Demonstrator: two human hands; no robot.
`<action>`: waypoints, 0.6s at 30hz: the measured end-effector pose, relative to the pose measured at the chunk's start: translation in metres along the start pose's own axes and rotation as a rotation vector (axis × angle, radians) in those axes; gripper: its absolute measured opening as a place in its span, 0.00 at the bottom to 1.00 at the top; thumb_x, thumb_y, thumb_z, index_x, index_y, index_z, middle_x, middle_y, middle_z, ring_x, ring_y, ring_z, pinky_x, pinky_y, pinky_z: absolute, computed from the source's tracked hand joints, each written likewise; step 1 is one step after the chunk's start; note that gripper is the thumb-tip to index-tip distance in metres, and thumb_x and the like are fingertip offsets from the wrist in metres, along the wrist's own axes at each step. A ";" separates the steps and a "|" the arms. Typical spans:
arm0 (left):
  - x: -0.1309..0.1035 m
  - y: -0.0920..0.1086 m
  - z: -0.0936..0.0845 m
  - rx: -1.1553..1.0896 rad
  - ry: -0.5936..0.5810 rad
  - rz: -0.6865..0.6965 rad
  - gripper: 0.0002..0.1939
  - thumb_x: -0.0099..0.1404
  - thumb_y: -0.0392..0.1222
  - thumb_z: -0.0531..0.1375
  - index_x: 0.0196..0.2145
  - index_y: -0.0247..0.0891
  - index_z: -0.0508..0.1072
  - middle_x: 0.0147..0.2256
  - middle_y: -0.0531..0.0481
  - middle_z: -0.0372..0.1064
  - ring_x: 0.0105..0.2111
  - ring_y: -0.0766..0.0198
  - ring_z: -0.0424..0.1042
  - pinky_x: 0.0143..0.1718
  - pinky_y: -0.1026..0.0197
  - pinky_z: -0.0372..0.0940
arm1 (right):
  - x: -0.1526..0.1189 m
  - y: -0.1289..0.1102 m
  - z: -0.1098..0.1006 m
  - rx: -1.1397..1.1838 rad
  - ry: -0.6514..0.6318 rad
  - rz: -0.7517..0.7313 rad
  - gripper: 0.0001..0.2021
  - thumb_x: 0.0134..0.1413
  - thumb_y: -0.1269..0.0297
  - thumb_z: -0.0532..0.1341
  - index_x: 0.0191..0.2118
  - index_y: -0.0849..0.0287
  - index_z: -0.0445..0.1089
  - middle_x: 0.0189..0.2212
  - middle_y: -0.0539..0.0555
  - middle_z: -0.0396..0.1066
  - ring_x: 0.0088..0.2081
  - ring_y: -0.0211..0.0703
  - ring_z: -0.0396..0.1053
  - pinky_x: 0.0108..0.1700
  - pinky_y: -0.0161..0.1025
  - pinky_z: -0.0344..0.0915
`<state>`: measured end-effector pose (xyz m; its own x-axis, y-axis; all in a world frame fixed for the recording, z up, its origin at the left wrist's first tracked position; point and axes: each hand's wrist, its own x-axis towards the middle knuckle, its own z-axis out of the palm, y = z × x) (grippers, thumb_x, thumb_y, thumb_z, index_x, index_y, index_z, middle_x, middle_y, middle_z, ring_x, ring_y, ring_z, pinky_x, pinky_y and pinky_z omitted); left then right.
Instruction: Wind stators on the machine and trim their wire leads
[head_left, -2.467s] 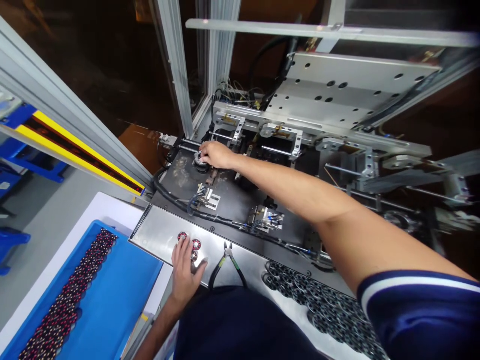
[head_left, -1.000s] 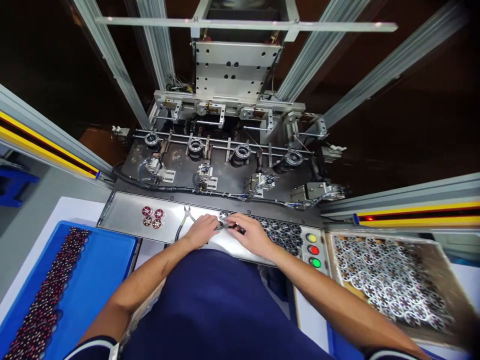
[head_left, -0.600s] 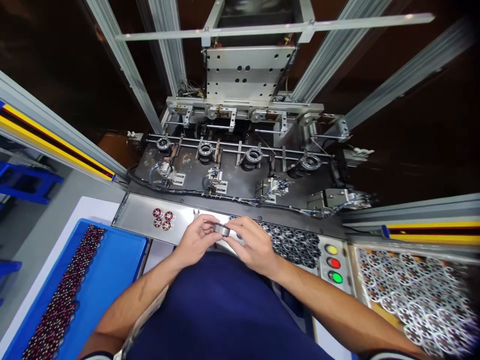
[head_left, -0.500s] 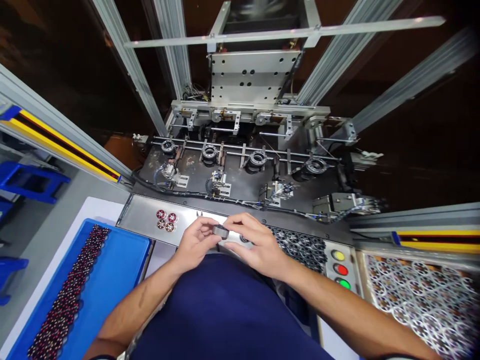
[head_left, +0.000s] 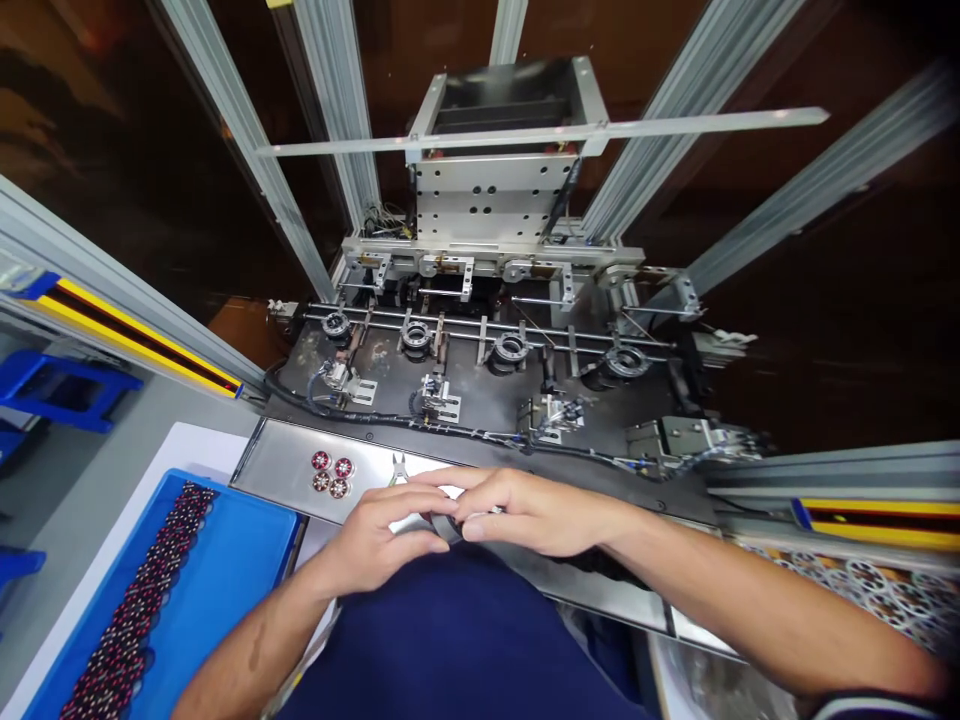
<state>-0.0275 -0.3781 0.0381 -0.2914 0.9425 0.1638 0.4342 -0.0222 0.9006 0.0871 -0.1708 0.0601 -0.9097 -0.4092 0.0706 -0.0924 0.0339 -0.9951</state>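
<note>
A short dark grey metal ring (head_left: 447,527) is between my hands, close to the front of my navy shirt. My left hand (head_left: 382,540) grips its left side, the thumb below and the fingers above. From the right, my right hand (head_left: 517,510) has its fingers closed over the ring's upper right side and hides part of it. Just beyond my left fingers lies a pair of nippers (head_left: 400,466) on the metal ledge (head_left: 281,455). Several small round red-and-silver parts (head_left: 331,474) sit on that ledge farther left.
Ahead stands a machine with round fixtures (head_left: 511,348) in a row and small clamps before them. A blue tray (head_left: 225,560) on the left holds rows of dark parts (head_left: 142,600). Silver rings (head_left: 870,580) lie at the right. Yellow-edged bars (head_left: 885,522) flank the machine.
The view has shifted, so the machine appears lower. My right hand has turned, its fingers now reaching over the ring. Its forearm now covers the dark parts and coloured buttons seen before.
</note>
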 end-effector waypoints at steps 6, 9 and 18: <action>0.000 -0.044 0.021 0.201 0.021 -0.069 0.19 0.71 0.45 0.56 0.56 0.35 0.67 0.47 0.39 0.75 0.45 0.59 0.75 0.48 0.56 0.70 | 0.008 -0.006 -0.054 -0.268 0.068 0.037 0.17 0.68 0.57 0.52 0.40 0.61 0.74 0.66 0.61 0.55 0.66 0.47 0.55 0.67 0.47 0.53; 0.010 -0.087 0.042 0.312 -0.199 -0.015 0.14 0.69 0.43 0.59 0.50 0.37 0.72 0.46 0.43 0.75 0.45 0.59 0.74 0.47 0.54 0.71 | 0.038 0.006 -0.109 -0.597 0.188 0.073 0.16 0.68 0.59 0.52 0.40 0.61 0.74 0.67 0.60 0.54 0.68 0.49 0.53 0.68 0.50 0.51; 0.023 -0.134 0.071 0.649 -0.483 0.050 0.17 0.68 0.43 0.60 0.53 0.37 0.70 0.53 0.43 0.68 0.50 0.53 0.71 0.48 0.45 0.70 | 0.133 0.083 -0.197 -0.942 0.188 0.321 0.11 0.62 0.73 0.55 0.38 0.67 0.76 0.61 0.65 0.62 0.64 0.53 0.60 0.64 0.47 0.59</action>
<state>-0.0321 -0.3298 -0.1070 0.0775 0.9888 -0.1276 0.8881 -0.0103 0.4596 -0.1211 -0.0430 0.0000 -0.9892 -0.1067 -0.1003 -0.0400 0.8560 -0.5155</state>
